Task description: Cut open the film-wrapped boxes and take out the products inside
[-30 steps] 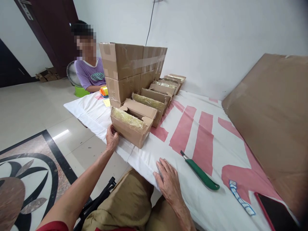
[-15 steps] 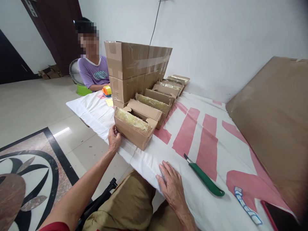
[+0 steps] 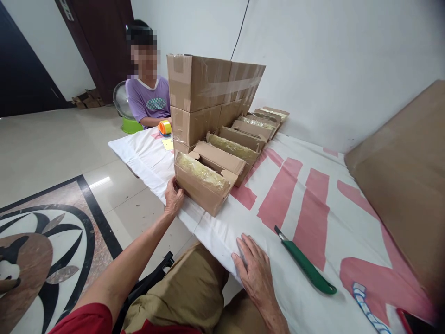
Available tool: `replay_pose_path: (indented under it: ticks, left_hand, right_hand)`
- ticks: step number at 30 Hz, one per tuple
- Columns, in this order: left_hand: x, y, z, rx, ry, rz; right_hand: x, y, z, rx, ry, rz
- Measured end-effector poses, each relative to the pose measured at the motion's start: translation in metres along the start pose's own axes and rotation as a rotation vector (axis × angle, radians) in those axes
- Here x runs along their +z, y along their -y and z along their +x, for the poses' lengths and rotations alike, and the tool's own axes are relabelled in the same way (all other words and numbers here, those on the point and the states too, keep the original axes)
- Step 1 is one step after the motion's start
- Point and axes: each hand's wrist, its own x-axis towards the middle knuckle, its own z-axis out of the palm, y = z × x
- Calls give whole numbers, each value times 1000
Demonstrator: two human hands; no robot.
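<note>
My left hand (image 3: 173,197) grips the near left corner of an open cardboard box (image 3: 203,183) filled with something yellowish under plastic. That box is the nearest in a row of several like open boxes (image 3: 243,134) running away along the table. My right hand (image 3: 255,266) lies flat, fingers stretched out, on the white and red cloth (image 3: 288,195) at the table's near edge. A green utility knife (image 3: 308,269) lies on the cloth just right of that hand.
Sealed taped cartons (image 3: 208,97) are stacked behind the row. Another person in a purple shirt (image 3: 148,97) sits at the far left end near a tape roll (image 3: 164,126). A large cardboard sheet (image 3: 403,176) leans at right. Tiled floor lies to the left.
The view has swung to the left, so everything sits further right in frame. Both hands keep their places: left on the box corner, right flat on the cloth.
</note>
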Motion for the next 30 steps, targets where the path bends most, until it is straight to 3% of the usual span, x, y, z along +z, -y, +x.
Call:
replay_pose_path:
  ticks: [7,11,14,22,30]
  left_hand:
    - [2,-1,-2,5,-15,9]
    - [1,-1,-3,-4,-27,27]
    - [-1,-1,-4,-18,-55,54]
    - [-4,-3,-6,1,-88,146]
    - [-1,-5,-5,-36,-21,82]
  right_hand:
    - [-2,-1,0,-18,-15,25]
    - [-2,-1,5,81,-5,149]
    - [-4,6,26,182,12,290]
    - [9,44,120,312,-18,679]
    - [34,62,123,272,-149,691]
